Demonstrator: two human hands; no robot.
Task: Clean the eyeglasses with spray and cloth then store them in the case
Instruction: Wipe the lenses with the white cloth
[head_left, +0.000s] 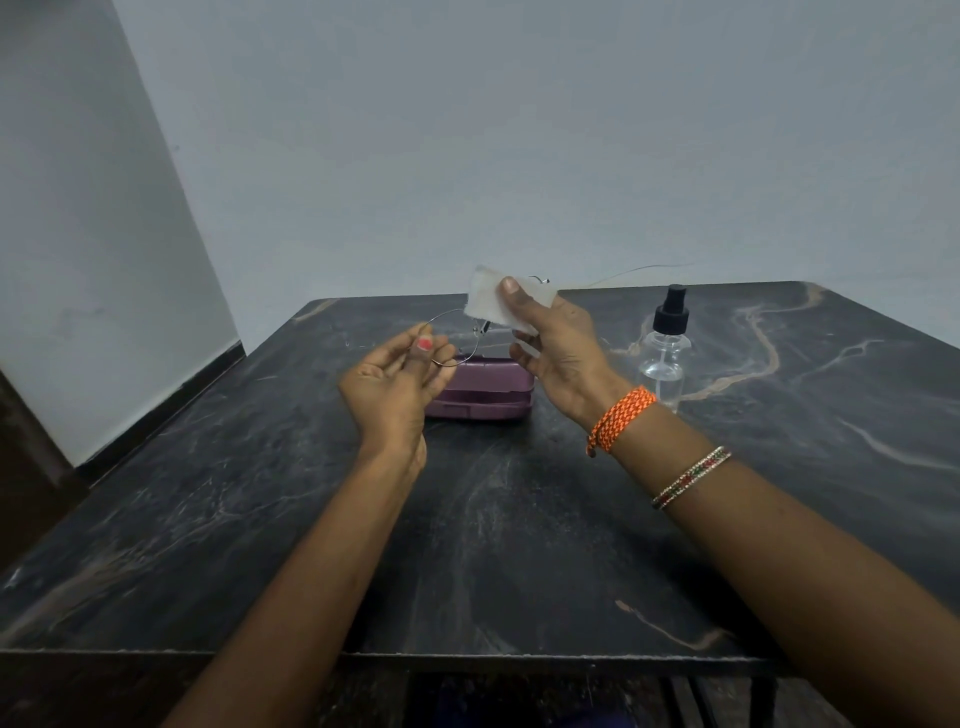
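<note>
Thin wire-rimmed eyeglasses (457, 332) are held above the table between both hands. My left hand (400, 382) pinches the rim of the left lens. My right hand (558, 343) presses a small white cloth (493, 301) around the other lens, thumb on top, so that lens is hidden. One thin temple arm sticks out to the right beyond the cloth. A closed purple case (485, 395) lies on the table just below and behind the hands. A clear spray bottle (665, 348) with a black pump top stands upright to the right of the case.
The dark marble-patterned table (493, 545) fills the view, its front edge near the bottom. Grey walls stand behind and to the left. Orange thread and beaded bangles circle my right wrist.
</note>
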